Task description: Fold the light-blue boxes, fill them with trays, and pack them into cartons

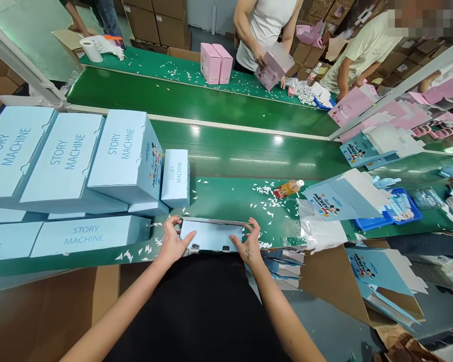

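Observation:
A light blue cardboard box (pixel 213 236) lies at the near edge of the green table, right in front of my body. My left hand (pixel 173 241) grips its left end, thumb on the blue face and fingers round the far edge. At the opposite end my right hand (pixel 249 244) holds it the same way. Two small dark slots show along the box's near edge. Just beyond my left hand stands a small blue box (pixel 175 178) marked STORY MACHINE. Larger blue boxes (pixel 126 151) with the same print are stacked to the left.
White paper scraps and a drink bottle (pixel 288 189) lie on the green table (pixel 226 196). To the right are a part-folded blue box (pixel 343 196), a blue tray (pixel 405 206) and an open carton (pixel 332 281). Across the belt, a person in white handles a pink box (pixel 274 65).

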`<state>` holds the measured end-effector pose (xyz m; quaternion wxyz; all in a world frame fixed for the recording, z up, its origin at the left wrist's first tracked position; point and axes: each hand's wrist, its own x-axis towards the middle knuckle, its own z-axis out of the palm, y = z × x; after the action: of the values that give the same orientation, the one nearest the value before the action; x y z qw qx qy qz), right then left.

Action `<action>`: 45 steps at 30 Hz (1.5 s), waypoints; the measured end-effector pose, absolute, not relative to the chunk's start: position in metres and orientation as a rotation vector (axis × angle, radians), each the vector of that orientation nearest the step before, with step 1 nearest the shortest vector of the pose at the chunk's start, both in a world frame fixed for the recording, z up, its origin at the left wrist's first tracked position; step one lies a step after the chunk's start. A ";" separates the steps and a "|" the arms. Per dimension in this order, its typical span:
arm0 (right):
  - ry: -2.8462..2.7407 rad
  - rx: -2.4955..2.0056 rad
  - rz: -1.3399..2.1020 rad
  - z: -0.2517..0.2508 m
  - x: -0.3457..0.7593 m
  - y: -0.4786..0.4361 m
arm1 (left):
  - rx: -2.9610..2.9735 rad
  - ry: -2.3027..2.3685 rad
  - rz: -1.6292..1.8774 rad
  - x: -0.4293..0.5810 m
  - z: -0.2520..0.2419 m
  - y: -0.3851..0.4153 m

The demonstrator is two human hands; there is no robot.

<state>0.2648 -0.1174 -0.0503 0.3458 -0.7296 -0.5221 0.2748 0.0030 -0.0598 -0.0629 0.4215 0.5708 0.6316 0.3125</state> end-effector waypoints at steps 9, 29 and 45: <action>-1.732 -1.469 0.852 -0.041 0.296 -0.126 | 2.000 0.939 0.719 -0.027 -0.043 -0.054; -2.214 -1.582 0.424 0.004 0.259 -0.137 | 2.422 0.954 0.232 -0.027 -0.025 -0.053; -2.236 -1.485 0.502 0.003 0.197 -0.090 | 2.478 0.944 0.248 -0.031 -0.026 -0.055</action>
<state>0.1973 -0.0898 0.0034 0.2040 -0.5322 -0.8017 0.1799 -0.0312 -0.0552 -0.0256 0.2370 0.9040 0.3442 0.0903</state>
